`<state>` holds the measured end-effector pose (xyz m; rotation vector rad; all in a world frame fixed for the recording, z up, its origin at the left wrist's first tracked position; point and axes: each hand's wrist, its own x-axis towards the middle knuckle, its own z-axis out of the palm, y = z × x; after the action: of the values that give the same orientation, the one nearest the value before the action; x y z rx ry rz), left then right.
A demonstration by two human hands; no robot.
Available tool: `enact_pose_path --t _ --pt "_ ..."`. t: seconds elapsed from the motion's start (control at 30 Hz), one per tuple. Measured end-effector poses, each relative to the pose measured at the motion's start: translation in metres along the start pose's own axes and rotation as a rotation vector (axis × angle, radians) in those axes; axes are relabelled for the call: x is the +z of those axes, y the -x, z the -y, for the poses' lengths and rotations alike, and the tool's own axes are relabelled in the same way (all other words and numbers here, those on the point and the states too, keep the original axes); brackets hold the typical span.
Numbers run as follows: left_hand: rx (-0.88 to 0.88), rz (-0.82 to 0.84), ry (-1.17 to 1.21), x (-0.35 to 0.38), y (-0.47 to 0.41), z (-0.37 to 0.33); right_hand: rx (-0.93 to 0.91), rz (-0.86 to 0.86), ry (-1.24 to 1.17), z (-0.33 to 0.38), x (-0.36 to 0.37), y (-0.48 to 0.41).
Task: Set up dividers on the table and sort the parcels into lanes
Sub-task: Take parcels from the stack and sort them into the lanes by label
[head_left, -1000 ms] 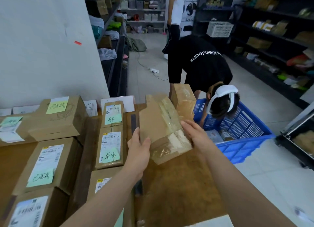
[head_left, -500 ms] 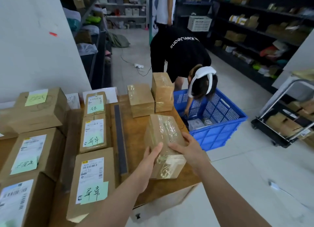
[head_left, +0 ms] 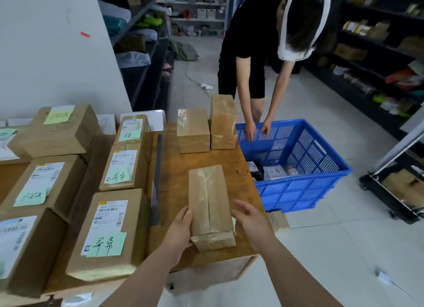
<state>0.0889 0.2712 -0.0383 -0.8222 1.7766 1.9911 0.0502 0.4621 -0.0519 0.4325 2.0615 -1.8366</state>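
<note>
Lower centre of frame: taped brown parcel (head_left: 210, 205) lying flat on the wooden table (head_left: 176, 187), long axis running away from the viewer, near end just short of the table's front edge. Left hand (head_left: 181, 229) pressed against the parcel's left side, fingers extended along it, not curled around it. Right hand (head_left: 250, 217) spread open just beside the parcel's right side; contact with it cannot be told. Left of the parcel: dark divider strip (head_left: 157, 180) laid lengthwise on the table. Left of the strip: a lane of three labelled boxes, the nearest (head_left: 110, 233) bearing a green handwritten note. Further left: more labelled boxes (head_left: 43, 185). Upper centre: two plain taped parcels (head_left: 193, 132) at the table's far end, the right one standing taller. Right of centre: blue perforated crate (head_left: 305, 185) on the floor beside the table, small packages inside. Top right: second person (head_left: 259, 42) in a black shirt bent over the crate, both hands at its far rim.
</note>
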Motion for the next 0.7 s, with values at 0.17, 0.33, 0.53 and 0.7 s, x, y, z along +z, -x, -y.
enact_pose_path --t 0.17,0.33,0.53,0.7 --pt "0.239 -0.192 -0.330 -0.008 -0.004 -0.003 0.162 0.067 0.120 -0.015 -0.001 -0.013" --pt "0.287 -0.248 -0.441 -0.007 -0.001 -0.010 0.236 0.109 0.027 -0.033 0.008 -0.023" --pt "0.134 -0.063 -0.073 0.000 0.015 -0.016 0.147 0.088 -0.103 -0.018 -0.011 -0.020" --pt "0.194 0.032 0.087 0.001 0.020 -0.020 0.049 0.075 -0.178 0.015 -0.019 -0.011"
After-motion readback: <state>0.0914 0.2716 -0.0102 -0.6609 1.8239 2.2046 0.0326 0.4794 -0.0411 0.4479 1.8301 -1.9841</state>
